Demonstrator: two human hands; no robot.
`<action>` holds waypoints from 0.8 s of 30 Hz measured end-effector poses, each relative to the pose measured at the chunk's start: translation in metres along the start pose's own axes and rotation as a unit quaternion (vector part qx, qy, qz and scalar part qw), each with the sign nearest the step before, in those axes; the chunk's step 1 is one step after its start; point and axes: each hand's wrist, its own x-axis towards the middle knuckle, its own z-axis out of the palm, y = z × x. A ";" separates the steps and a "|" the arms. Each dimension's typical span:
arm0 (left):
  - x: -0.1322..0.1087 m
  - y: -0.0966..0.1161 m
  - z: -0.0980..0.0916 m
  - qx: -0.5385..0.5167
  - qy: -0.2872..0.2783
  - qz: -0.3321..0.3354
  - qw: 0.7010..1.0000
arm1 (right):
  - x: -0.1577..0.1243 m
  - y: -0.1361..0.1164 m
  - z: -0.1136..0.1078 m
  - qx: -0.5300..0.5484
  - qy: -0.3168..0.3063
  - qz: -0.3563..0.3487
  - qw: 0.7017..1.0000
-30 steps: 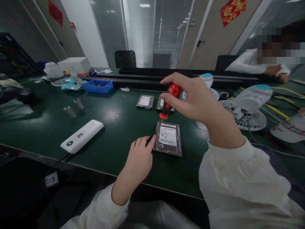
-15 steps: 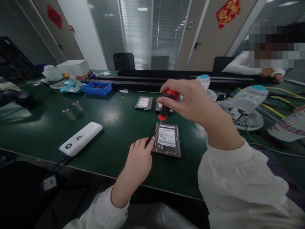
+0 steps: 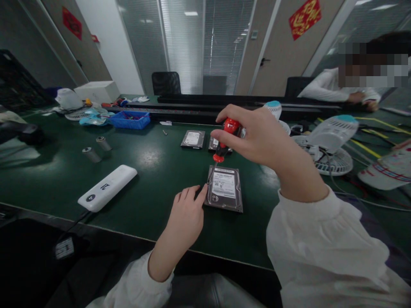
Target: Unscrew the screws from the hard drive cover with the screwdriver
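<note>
A hard drive (image 3: 224,192) lies flat on the green table, label side up. My right hand (image 3: 260,132) is closed around the red and black handle of a screwdriver (image 3: 221,147). Its shaft slants down to the left side of the drive, and the tip meets the drive near my left fingertip. With fingers stretched out, my left hand (image 3: 186,214) rests on the table, its index finger touching the drive's left edge. Behind the screwdriver lie another hard drive (image 3: 193,139) and a third drive (image 3: 213,144), the latter partly hidden by my right hand.
On the left are a white power bank (image 3: 108,188) with a cable and two metal cylinders (image 3: 91,154). Farther back sits a blue tray (image 3: 131,120). White fans (image 3: 334,137) and cables crowd the right. Across the table a person in white sleeves (image 3: 321,85) leans on it.
The screwdriver's handle has turned between the fingers of my right hand, showing more red on top. The view has shifted very slightly; both hands and the drive stay in place.
</note>
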 end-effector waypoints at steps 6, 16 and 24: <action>0.000 0.000 -0.001 -0.006 -0.004 0.001 1.000 | 0.001 0.003 0.003 0.080 -0.025 -0.050 0.995; 0.001 -0.001 -0.002 -0.010 -0.011 0.002 1.000 | -0.001 0.003 0.000 0.045 0.001 -0.041 0.998; 0.001 -0.002 0.000 -0.005 -0.006 0.003 1.000 | 0.001 -0.001 -0.002 0.019 0.007 -0.008 1.000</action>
